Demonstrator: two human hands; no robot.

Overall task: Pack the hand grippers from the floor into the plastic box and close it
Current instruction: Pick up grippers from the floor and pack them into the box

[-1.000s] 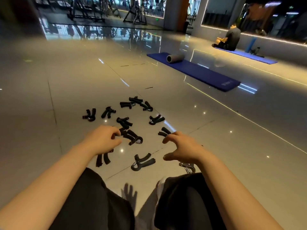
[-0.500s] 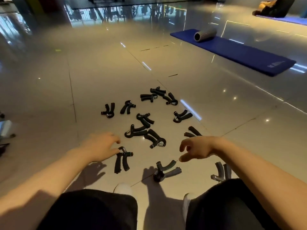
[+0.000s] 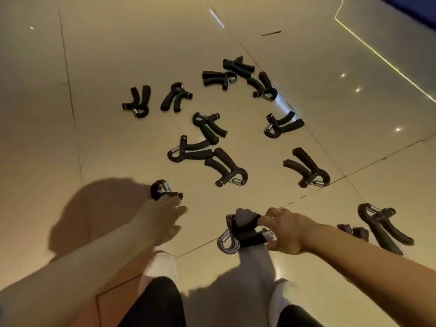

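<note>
Black hand grippers (image 3: 207, 159) lie scattered on the glossy tiled floor (image 3: 106, 55), handles pointing every way. The left hand (image 3: 162, 220) covers one gripper's (image 3: 162, 191) handles, its spring end pointing away; I cannot tell if it grips. The right hand's (image 3: 286, 232) fingers close on another gripper (image 3: 240, 234) lying crosswise.

Left hand (image 3: 162, 223) on hand gripper (image 3: 165, 191); right hand (image 3: 286, 232) grasping another gripper (image 3: 240, 237); more grippers (image 3: 207, 128) scattered on floor (image 3: 354, 114).

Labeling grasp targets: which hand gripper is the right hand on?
The hand gripper nearest the person's feet, spring end pointing left. The right hand has fingers on its handles; the others lie untouched farther out, apart from one under the left hand.
</note>
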